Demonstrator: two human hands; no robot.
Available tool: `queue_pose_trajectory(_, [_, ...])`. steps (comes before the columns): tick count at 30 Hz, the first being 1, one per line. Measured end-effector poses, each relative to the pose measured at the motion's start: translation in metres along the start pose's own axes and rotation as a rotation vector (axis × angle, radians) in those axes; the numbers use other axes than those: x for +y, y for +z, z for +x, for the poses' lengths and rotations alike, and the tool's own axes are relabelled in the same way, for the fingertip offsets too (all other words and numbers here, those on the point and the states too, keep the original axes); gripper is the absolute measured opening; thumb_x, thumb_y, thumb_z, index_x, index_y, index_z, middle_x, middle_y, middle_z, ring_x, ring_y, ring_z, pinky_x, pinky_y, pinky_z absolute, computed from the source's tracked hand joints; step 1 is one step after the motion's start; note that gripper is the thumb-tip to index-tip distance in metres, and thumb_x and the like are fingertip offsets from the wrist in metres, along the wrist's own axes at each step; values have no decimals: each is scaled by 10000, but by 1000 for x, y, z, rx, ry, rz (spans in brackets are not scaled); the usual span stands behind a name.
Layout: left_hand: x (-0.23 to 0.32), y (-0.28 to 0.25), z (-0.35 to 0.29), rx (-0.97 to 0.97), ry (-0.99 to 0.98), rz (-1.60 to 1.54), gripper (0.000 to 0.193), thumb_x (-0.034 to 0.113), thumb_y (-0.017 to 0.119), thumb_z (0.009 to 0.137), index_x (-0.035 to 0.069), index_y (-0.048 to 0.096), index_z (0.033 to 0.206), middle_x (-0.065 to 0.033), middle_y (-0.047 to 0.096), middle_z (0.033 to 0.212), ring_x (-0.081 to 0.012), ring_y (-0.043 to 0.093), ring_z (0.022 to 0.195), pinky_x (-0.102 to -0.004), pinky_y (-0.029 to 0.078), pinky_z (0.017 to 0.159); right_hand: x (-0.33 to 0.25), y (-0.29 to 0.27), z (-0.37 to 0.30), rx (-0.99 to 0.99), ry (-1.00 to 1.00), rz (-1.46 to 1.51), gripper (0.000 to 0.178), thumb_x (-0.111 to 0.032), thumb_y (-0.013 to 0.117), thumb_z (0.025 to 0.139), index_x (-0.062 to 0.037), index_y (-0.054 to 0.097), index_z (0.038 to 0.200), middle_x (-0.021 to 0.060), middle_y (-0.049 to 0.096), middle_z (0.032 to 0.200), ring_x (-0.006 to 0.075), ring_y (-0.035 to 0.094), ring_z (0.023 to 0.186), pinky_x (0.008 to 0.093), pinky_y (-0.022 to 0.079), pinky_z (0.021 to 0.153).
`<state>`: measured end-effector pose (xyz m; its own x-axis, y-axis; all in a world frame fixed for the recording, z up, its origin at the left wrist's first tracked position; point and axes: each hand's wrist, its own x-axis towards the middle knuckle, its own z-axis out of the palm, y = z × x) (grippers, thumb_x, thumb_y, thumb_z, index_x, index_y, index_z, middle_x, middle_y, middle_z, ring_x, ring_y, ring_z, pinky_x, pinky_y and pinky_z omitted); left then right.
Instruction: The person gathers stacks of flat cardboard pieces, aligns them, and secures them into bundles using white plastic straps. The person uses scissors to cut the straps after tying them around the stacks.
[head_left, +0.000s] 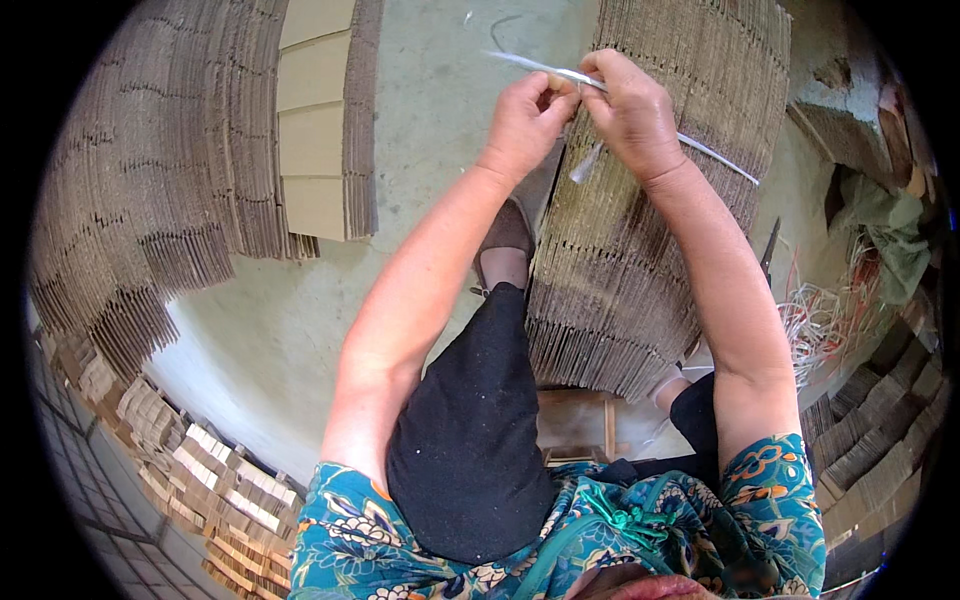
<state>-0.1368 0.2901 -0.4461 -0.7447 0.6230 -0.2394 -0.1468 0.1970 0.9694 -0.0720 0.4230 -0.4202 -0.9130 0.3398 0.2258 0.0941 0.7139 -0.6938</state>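
Clamping white strap (538, 66) in each grip, left hand (525, 118) and right hand (636, 112) meet by cardboard stack (620, 290); tangled straps (815, 318) lie right.

The strap (579, 76) is white, the cardboard (622, 265) brown, the shirt (360, 530) floral teal.

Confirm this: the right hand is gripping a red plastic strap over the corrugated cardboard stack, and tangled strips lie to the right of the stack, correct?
The plastic strap is white, not red, in the head view. The right hand is gripping it over the corrugated cardboard stack, and tangled strips lie to the right of the stack.
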Motion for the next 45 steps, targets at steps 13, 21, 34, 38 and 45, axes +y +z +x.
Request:
queue_pose_trajectory(13, [3,-15,13,-81,56,213,118,129,632,841,42,670,911,-31,633,765,-125,578,686,-255,469,656,13,-14,10,-136,-124,-59,135,-182,628,768,-56,587,793,120,602,781,312,600,759,401,476,638])
queue_pose_trajectory(21, [-5,-22,8,44,504,842,35,102,610,770,101,607,805,-77,599,776,-293,597,755,-389,478,611,12,-44,3,-260,-120,-323,149,-219,598,805,-81,563,763,109,609,728,318,607,701,428,489,618])
queue_pose_trajectory(34, [-34,-25,-5,-18,145,798,199,253,577,847,103,614,973,-129,627,953,-338,588,874,-403,476,725,52,-127,-36,-284,489,296,207,-278,639,852,-71,642,846,-14,572,628,41,533,558,222,458,507])
queue_pose_trajectory(38, [-70,-43,-28,-28,124,947,250,212,617,817,51,598,1007,-170,608,950,-343,584,883,-405,466,754,143,-197,-96,-143,728,84,244,-292,655,833,-52,624,865,12,606,658,59,556,532,214,452,503])
queue_pose_trajectory(45, [-64,-17,-52,-234,-216,1105,325,282,513,831,63,591,1059,-179,627,1002,-363,582,941,-431,450,781,168,-146,-242,-696,650,-332,274,-259,675,718,-49,643,891,167,656,842,318,644,730,412,507,668])
